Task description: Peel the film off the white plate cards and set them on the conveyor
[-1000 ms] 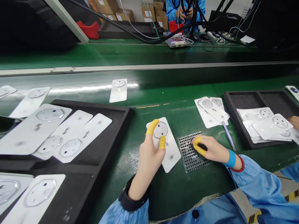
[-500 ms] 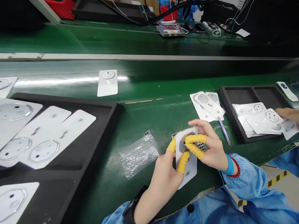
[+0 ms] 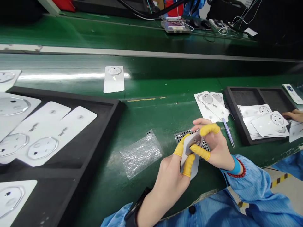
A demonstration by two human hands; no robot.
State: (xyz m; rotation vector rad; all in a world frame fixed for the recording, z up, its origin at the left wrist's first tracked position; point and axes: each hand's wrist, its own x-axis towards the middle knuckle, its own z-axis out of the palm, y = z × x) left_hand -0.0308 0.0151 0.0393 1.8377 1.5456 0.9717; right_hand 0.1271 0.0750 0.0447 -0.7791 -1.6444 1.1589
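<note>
My left hand, with yellow finger cots, pinches a white plate with a round metal ring and holds it tilted above the table edge. My right hand, also in yellow cots, grips the plate's upper end, its thumb pressed on the ring. A perforated sheet of small black dots lies on the green table just behind the plate, partly hidden by my hands. A clear bubble-wrap bag lies to the left of my hands.
A black tray with white plates fills the left. Another black tray with plates stands at right, another person's hand on it. Loose plates and purple tweezers lie between. One plate rides the conveyor belt.
The plate was lifted off the table by my left hand. My right hand left the dot sheet and came onto the plate's ring. The bubble-wrap bag is uncovered.
</note>
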